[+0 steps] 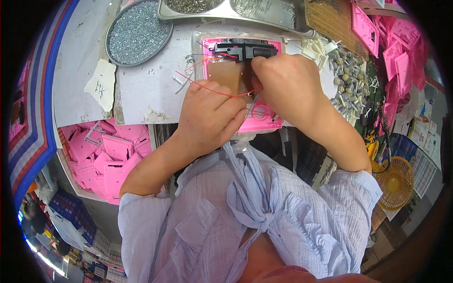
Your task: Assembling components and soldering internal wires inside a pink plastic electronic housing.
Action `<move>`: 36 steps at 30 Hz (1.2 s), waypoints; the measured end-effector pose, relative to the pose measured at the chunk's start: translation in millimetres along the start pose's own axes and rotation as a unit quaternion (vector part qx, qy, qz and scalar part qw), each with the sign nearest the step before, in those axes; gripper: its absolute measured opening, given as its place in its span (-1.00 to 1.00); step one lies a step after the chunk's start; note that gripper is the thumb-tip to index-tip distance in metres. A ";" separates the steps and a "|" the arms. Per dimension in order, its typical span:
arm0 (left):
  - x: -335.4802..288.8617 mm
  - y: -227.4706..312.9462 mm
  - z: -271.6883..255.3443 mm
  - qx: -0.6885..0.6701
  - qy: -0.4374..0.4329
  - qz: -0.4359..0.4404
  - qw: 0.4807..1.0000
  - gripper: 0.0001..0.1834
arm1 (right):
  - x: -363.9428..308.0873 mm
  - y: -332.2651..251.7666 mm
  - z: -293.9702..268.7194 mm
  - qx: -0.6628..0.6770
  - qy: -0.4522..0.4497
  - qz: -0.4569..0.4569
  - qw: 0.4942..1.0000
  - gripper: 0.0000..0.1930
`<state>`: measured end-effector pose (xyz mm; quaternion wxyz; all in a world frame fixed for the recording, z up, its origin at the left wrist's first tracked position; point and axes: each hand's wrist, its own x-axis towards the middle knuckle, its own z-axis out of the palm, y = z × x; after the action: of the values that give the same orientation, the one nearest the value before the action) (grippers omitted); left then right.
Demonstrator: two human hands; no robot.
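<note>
A pink plastic casing (255, 124) lies on the table in front of me, with a brown circuit board (222, 75) and a black plastic mechanism (245, 49) in it. My left hand (205, 111) is closed at the board's near edge; its fingertips hide what they pinch. Over its fingers curves a thin red wire (217, 91), running toward my right hand (288, 85). That hand is closed above the casing's right side, pinching at the wires. Between both hands hangs a green wire (253, 103). Loose red and blue wire ends stick out at the casing's left.
A round tray of small screws (109, 47) stands at the far left, beside a metal tray (226, 14) of small parts. Grey-white parts (347, 80) are piled at the right. Pink casings fill a box (87, 192) below left. A yellow fan (395, 183) stands lower right.
</note>
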<state>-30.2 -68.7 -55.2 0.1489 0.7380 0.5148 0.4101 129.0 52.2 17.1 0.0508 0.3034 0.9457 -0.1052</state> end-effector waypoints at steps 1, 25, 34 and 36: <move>-0.3 -0.1 0.7 0.000 0.010 0.001 1.000 -0.74 | 0.1 -0.6 0.4 -0.001 -0.004 0.008 1.000 -0.90; -0.6 -2.1 3.2 -0.009 0.007 -0.010 1.000 -0.76 | -5.2 27.8 34.7 0.166 0.102 -0.009 0.981 -0.95; -3.1 -2.2 4.5 -0.013 0.012 -0.012 1.000 -0.75 | -4.9 20.6 28.5 0.114 0.067 0.018 0.991 -0.96; -4.5 -1.9 5.4 -0.018 0.006 -0.014 1.000 -0.76 | -5.0 17.1 29.6 0.114 0.079 0.032 0.990 -0.96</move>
<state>-27.9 -70.8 -61.8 0.1649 0.7253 0.5186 0.4217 144.0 56.2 -13.7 -0.0561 0.3444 0.9185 -0.1859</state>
